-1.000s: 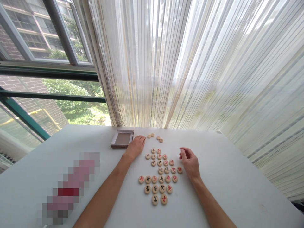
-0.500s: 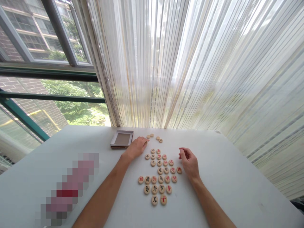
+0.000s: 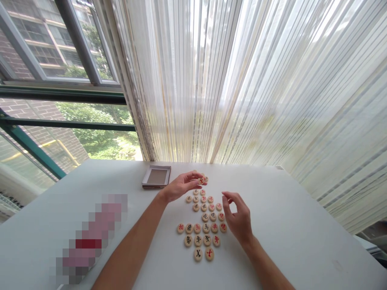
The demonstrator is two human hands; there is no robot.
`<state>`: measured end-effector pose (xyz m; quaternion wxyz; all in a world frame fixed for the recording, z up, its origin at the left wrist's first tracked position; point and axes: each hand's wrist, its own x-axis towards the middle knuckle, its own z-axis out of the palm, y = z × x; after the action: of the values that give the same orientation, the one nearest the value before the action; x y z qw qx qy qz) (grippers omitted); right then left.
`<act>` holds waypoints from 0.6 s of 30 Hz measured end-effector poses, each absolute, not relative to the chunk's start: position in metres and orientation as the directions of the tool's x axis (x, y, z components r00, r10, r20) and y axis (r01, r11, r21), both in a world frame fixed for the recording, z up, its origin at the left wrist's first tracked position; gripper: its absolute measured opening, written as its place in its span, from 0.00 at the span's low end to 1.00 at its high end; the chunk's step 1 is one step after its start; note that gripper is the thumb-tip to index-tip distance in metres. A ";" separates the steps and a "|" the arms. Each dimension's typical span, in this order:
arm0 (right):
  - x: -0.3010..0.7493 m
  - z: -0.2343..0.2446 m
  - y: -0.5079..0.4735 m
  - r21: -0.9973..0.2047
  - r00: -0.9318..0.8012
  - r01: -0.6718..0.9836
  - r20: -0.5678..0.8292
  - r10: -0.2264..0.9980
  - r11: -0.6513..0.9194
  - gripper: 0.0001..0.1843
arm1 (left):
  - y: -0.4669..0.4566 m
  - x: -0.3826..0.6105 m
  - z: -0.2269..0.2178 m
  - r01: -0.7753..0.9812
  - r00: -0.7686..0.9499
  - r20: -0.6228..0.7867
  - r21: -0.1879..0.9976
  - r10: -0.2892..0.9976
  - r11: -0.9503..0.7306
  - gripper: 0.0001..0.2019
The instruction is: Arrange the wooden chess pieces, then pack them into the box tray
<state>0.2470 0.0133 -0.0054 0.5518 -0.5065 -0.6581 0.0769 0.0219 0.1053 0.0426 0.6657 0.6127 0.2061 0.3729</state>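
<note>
Round wooden chess pieces (image 3: 203,217) with red and black characters lie in rows on the white table (image 3: 296,209), narrowing toward me. My left hand (image 3: 180,186) reaches past the far row, thumb and fingers pinched on one of the few loose pieces (image 3: 202,178) lying there. My right hand (image 3: 238,219) hovers at the right end of the rows, fingers curled and apart, holding nothing. It hides the rightmost piece of one row.
A shallow open cardboard box (image 3: 156,177) lies at the far edge, left of my left hand. A pixelated pink and red object (image 3: 90,237) lies on the table's left. A sheer striped curtain (image 3: 256,88) and a window (image 3: 60,80) stand behind.
My left hand slid right from beside the box and closed its fingers on the loose pieces. My right hand moved left and nearer, over the rows' right end, and spread its fingers.
</note>
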 end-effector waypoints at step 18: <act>0.223 0.010 -0.003 -0.949 0.018 -0.211 0.235 0.972 0.234 0.12 | 0.035 0.056 0.053 0.036 0.555 0.469 0.811 0.686 -0.584 0.07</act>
<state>0.2232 -0.0030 0.0104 0.6044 -0.3793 -0.5014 0.4892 0.0559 0.0352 0.0532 0.3944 0.7887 0.2291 0.4121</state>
